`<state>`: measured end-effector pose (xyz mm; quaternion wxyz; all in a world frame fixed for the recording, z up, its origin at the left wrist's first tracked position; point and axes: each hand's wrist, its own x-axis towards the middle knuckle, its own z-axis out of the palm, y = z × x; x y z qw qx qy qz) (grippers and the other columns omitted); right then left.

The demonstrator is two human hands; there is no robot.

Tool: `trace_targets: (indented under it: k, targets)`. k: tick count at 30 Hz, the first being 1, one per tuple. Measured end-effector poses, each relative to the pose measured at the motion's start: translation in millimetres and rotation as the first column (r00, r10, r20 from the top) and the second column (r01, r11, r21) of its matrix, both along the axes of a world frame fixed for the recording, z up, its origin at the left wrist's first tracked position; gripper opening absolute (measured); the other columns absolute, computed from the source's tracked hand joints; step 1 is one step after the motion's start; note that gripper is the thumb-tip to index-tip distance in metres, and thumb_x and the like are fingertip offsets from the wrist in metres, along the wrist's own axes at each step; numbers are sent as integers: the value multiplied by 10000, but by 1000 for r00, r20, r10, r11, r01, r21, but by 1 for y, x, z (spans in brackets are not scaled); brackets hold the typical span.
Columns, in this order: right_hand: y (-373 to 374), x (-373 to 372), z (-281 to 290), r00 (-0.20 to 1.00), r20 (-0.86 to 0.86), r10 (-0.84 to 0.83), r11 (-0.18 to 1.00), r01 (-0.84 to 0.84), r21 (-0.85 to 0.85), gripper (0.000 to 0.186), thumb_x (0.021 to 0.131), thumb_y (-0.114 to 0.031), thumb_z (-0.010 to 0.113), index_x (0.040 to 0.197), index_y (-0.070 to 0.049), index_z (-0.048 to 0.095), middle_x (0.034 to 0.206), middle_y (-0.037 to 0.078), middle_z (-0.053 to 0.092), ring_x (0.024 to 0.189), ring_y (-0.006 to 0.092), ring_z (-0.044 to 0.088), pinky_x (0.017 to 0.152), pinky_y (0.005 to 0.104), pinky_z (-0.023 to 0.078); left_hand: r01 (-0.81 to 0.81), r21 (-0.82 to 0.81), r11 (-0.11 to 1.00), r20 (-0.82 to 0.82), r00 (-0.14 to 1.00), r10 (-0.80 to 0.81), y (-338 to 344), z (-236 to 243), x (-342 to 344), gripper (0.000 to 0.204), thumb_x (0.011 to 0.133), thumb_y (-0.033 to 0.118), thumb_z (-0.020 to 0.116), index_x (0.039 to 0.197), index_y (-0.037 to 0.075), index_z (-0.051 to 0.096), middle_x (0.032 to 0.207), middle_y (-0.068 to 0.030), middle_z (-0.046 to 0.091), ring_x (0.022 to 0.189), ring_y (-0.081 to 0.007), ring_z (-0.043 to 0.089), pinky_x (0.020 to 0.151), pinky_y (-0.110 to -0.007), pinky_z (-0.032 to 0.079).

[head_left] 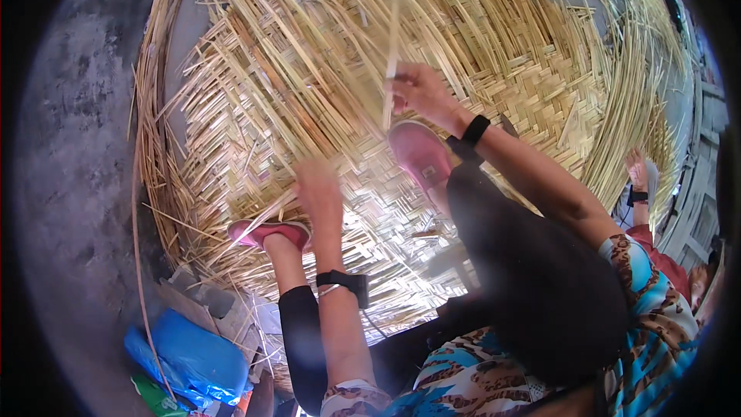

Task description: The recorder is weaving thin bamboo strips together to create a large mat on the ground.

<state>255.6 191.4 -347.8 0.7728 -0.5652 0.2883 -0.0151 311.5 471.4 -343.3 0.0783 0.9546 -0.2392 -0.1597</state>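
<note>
A large woven bamboo mat (540,89) spreads under my feet, its weave finished in a herringbone pattern on the right and loose long strips lying across its far part. My right hand (423,96) is closed on a pale bamboo strip (394,38), which stands up from between the fingers and points away from me. My left hand (318,185) hovers low over the mat near my left shoe (270,232); motion smears its fingers, so their hold is hidden. My right shoe (421,153) rests on the weave just below my right hand.
Bundles of long loose strips lie along the left (158,108) and right (629,93) sides of the mat. A blue plastic bag (189,359) sits at the lower left on the grey floor (73,147). Another person's hand (637,168) shows at the right, near the mat's edge.
</note>
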Motion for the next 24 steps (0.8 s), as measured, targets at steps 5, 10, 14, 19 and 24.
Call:
trace_targets:
  k: [5,10,14,19,24]
  targets:
    - [17,11,4,971,23,237,839,-193,-509,131,853,-91,599,893,34,598,685,128,615,612,170,629,563,341,501,202,-213,956,22,979,-202,-37,-26,-25,364,785,70,600,1142,24,546,1220,-165,527,1128,-320,509,871,-522,378]
    - [28,24,0,946,-131,296,866,-324,-380,118,859,-97,589,898,7,632,687,79,626,630,153,627,605,346,510,101,-167,981,-55,992,-112,-33,-42,-28,448,764,62,652,1188,-8,526,1232,-190,502,1139,-340,491,872,-475,390]
    - [38,31,-4,921,-96,377,664,-341,-666,128,803,-75,566,747,39,582,616,170,607,576,274,650,561,378,505,154,-141,978,-81,983,-166,-40,-33,-28,491,744,66,695,1197,-9,519,1244,-171,462,1146,-346,489,900,-473,366]
    - [40,14,-1,940,31,339,892,-311,-328,154,823,-81,563,752,51,531,616,144,617,581,241,662,563,353,514,101,-302,948,-97,986,-135,-52,-21,-32,471,751,9,682,1189,-21,512,1193,-180,477,1104,-364,508,897,-449,398]
    - [29,8,-3,968,59,246,952,-230,-202,140,897,-112,575,855,18,542,657,64,586,601,146,607,561,335,493,-429,-512,744,-732,672,-116,-63,-21,-22,283,858,31,591,1135,-17,556,992,-96,633,938,-196,603,815,-305,457]
